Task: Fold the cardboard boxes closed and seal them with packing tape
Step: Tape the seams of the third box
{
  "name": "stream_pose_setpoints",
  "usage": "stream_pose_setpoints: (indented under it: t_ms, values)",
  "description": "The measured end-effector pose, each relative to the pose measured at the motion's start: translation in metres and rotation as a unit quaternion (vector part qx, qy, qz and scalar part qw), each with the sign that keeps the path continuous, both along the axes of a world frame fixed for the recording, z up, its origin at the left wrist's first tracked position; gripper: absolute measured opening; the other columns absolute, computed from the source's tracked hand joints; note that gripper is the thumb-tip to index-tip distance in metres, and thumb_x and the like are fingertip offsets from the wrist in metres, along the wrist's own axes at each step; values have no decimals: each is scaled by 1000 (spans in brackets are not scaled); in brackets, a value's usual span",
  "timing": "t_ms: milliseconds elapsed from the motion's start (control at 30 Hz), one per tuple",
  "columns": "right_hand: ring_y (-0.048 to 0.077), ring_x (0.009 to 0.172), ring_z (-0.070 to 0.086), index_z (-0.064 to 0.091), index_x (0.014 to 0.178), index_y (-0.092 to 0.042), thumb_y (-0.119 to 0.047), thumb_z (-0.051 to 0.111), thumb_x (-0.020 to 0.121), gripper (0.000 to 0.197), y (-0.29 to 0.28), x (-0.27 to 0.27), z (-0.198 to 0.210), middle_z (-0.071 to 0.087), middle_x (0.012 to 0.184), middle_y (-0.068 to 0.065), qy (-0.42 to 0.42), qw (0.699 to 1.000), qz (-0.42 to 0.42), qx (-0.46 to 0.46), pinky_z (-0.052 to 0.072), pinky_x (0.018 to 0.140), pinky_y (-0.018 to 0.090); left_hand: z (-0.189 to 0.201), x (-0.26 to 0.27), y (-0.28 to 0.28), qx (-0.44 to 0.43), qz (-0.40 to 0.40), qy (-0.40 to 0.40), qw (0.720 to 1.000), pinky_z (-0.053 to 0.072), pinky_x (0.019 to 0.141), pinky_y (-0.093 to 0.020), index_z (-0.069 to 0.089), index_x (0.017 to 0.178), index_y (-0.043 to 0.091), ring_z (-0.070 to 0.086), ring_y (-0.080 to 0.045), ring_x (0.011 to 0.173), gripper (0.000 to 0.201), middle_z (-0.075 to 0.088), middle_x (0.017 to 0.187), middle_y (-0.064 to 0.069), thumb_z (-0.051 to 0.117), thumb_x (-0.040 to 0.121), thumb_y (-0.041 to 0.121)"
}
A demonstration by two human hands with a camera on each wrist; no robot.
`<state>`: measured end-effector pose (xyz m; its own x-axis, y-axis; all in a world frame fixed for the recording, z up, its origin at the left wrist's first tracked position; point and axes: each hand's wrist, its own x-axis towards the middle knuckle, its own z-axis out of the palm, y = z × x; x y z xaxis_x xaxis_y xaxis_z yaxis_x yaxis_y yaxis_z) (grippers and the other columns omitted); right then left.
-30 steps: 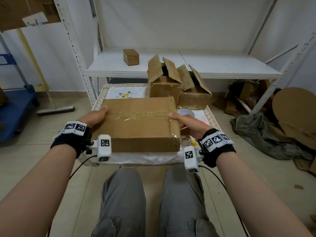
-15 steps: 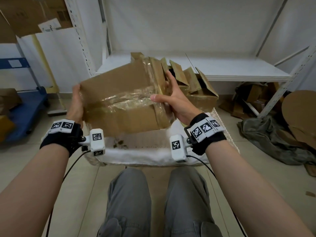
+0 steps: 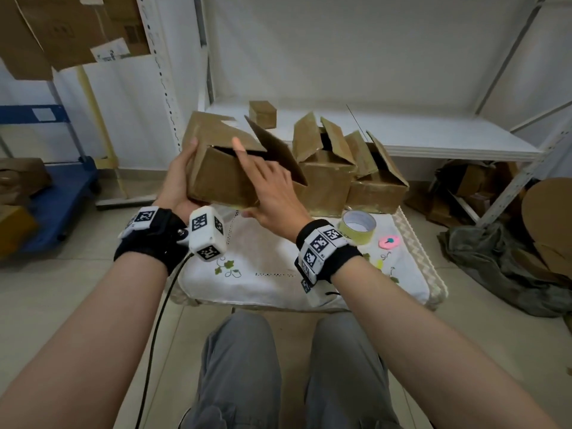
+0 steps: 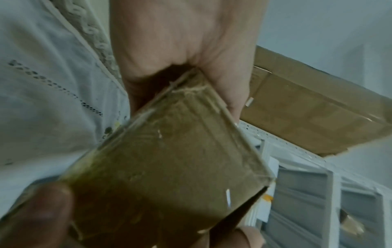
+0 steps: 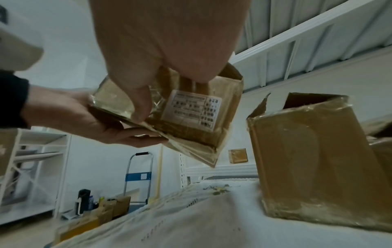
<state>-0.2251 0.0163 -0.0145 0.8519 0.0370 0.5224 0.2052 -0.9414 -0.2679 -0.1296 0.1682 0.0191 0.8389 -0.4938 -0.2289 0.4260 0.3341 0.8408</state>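
Observation:
I hold a cardboard box [image 3: 216, 178] in the air above the small table [image 3: 278, 258]. Its loose flaps [image 3: 272, 150] stand open at the top. The taped face with a white label [image 5: 191, 109] points down. My left hand [image 3: 178, 178] grips the box's left side, palm and thumb clamping a corner [image 4: 169, 167]. My right hand [image 3: 272, 190] lies flat on the front face with fingers straight, index tip near the opening. Its thumb [image 5: 137, 100] presses the taped underside. A roll of packing tape [image 3: 359, 226] lies on the table at the right.
Two more boxes with raised flaps [image 3: 328, 178] [image 3: 377, 187] stand at the table's back. A small closed box [image 3: 262, 113] sits on the white shelf behind. A pink object [image 3: 389, 241] lies beside the tape. Cardboard scraps and cloth cover the floor at right; a blue cart stands at left.
The box has left the table, risen and been turned over: the taped seam that faced up now faces down and open flaps face up. My right hand moved onto the front face.

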Motion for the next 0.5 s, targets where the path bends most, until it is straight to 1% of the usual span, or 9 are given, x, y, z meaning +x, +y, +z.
stream_pose_setpoints:
  t_ms: [67,100,200,267,333,367,400,467,500]
  values:
    - [21,112,43,-1,161,-21,-5,80,77,118,0,5,-4,47,139,0,0,1000,0,-29,35,107,42,-9,0,-2,-30,3,11,999,60,64,-34,71,113,16,74,-22,77,48,76,96,-11,58,91,57]
    - [20,108,42,-2,161,-23,3,75,78,116,0,8,-5,48,139,0,0,999,-3,-39,37,102,39,-14,0,-4,-42,5,16,999,60,63,-34,70,113,16,75,-23,77,48,76,94,-11,56,93,57]
    - [18,94,37,2,162,-25,11,66,78,111,4,13,-8,53,134,1,8,999,-15,-43,41,85,35,-27,1,-9,-66,13,31,997,60,59,-35,67,117,13,75,-24,78,49,76,95,-13,51,96,55]
    - [23,97,42,5,162,-25,11,65,80,108,4,16,-12,56,139,4,11,1000,-10,-25,45,86,41,-35,5,-13,-75,9,42,996,60,58,-35,65,118,11,75,-24,76,48,76,93,-14,51,97,52]
    - [33,112,48,8,161,-25,10,66,82,104,4,17,-19,56,145,7,10,1000,4,-6,45,94,47,-44,13,-15,-64,16,46,997,60,58,-34,64,122,10,75,-24,75,47,76,93,-15,52,98,48]
    - [37,116,48,8,161,-26,11,64,82,104,4,20,-22,58,144,8,10,1000,6,-7,45,96,49,-48,17,-16,-58,27,49,997,61,61,-35,64,123,10,75,-25,78,47,76,97,-15,53,98,48]
    - [39,115,48,6,161,-28,14,61,81,106,4,22,-24,60,141,7,14,1000,-2,-20,46,95,51,-53,22,-16,-43,32,46,998,61,69,-37,65,125,10,75,-26,85,48,75,105,-16,55,97,48]
    - [40,111,50,4,162,-30,21,55,78,110,5,33,-28,67,131,4,18,998,-31,-59,49,80,45,-65,35,-18,-4,23,41,999,55,94,-46,64,128,12,70,-31,105,53,69,121,-18,58,94,52]
    - [35,104,50,6,162,-30,22,53,77,110,5,38,-30,70,121,4,12,996,-49,-76,45,71,39,-70,41,-19,16,21,38,999,51,100,-51,64,128,13,68,-33,110,55,69,121,-18,59,93,54]
